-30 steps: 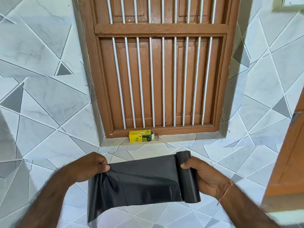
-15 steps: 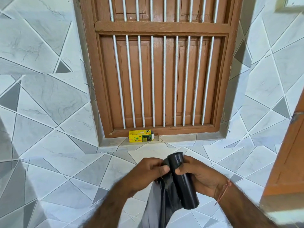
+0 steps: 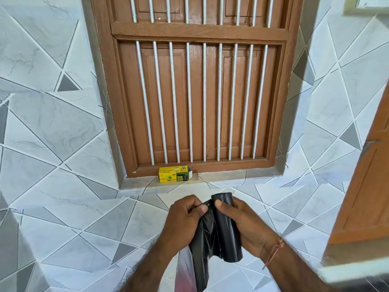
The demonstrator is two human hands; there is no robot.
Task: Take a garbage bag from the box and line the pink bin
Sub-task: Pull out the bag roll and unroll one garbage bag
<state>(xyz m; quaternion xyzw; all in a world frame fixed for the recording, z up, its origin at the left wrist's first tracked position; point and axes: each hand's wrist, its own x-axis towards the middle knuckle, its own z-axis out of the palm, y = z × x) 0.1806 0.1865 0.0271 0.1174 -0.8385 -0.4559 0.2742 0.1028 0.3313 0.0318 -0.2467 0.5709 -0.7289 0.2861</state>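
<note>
A black roll of garbage bags (image 3: 228,228) stands nearly upright in my right hand (image 3: 246,226), thumb pressed on its top. My left hand (image 3: 183,222) pinches the unrolled garbage bag (image 3: 200,256) right beside the roll; the bag hangs down bunched below both hands. The yellow bag box (image 3: 174,175) lies on the tiled sill, end flap open, well beyond my hands. The pink bin is out of sight.
A brown wooden shuttered window (image 3: 197,91) with white bars fills the wall ahead, above the tiled sill (image 3: 231,178). Grey and white tiled walls lie on both sides. A brown door edge (image 3: 366,186) stands at the right.
My left hand has come in from the left to meet the roll, and the bag that was stretched flat between the hands now hangs bunched. The right hand stays put.
</note>
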